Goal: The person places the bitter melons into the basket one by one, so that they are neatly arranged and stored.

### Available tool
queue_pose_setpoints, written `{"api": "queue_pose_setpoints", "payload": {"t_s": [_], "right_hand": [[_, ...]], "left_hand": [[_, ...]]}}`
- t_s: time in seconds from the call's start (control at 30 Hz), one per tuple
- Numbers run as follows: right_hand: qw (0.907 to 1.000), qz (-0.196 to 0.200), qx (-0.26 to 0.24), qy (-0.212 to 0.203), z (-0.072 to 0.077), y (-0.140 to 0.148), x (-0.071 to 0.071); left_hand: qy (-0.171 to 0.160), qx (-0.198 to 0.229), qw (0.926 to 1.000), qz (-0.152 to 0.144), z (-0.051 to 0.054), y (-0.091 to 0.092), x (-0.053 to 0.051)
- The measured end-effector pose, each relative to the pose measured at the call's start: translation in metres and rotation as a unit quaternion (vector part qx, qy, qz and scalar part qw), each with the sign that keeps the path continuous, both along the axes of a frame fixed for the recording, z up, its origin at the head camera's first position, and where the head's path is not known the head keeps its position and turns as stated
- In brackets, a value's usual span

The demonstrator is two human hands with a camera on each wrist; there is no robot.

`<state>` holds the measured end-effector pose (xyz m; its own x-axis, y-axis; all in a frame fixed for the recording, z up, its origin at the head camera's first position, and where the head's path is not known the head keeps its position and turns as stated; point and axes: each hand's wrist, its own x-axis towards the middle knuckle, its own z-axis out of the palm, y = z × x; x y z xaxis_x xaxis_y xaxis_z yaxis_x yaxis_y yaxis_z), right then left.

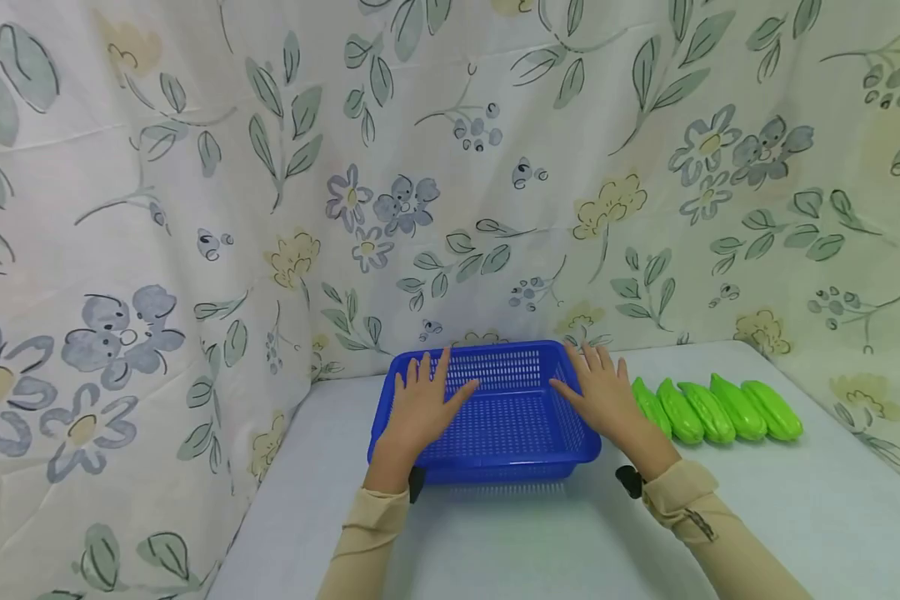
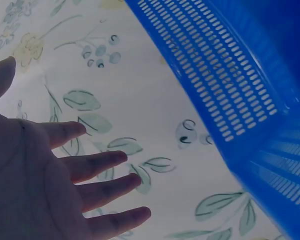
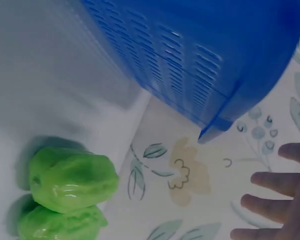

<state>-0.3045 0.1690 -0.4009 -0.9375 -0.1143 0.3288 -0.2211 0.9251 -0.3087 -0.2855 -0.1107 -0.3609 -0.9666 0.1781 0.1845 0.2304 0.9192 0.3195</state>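
Note:
A blue perforated plastic basket point(image 1: 487, 425) is at the middle of the white table, its inside bare. In the head view my left hand point(image 1: 420, 408) appears over the basket's left side, fingers straight and spread. My right hand point(image 1: 603, 396) appears over its right rim, fingers also spread. Neither hand holds anything. In the left wrist view the left hand's fingers point(image 2: 102, 165) are apart from the basket point(image 2: 215, 70). From the right wrist, the fingers point(image 3: 275, 207) also show apart from the basket wall point(image 3: 165, 60); much of that hand is out of frame.
Several shiny green, ridged, elongated vegetables point(image 1: 716, 412) lie side by side on the table point(image 1: 510, 550), right of the basket. Two of them point(image 3: 72, 180) show in the right wrist view. A floral curtain point(image 1: 450, 208) hangs behind and at the left.

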Motion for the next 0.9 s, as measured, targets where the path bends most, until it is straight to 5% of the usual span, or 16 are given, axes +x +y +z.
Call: {"api": "queue_pose_setpoints", "payload": {"t_s": [0.3,0.53,0.67,0.9], "right_hand": [[0.9981,0.005,-0.059,0.014,-0.013,0.015,0.002],[0.9879,0.008,-0.154,0.012,-0.028,0.032,0.006],[0.9821,0.003,-0.188,0.002,-0.037,0.04,0.005],[0.9837,-0.01,-0.178,-0.019,-0.053,0.047,0.002]], "left_hand": [[0.007,0.023,0.999,0.038,-0.024,-0.039,-0.007],[-0.001,0.086,0.9946,0.059,-0.041,-0.066,-0.015],[-0.034,0.134,0.9874,0.077,-0.05,-0.079,-0.018],[-0.077,0.219,0.9685,0.09,-0.065,-0.098,-0.022]]}}
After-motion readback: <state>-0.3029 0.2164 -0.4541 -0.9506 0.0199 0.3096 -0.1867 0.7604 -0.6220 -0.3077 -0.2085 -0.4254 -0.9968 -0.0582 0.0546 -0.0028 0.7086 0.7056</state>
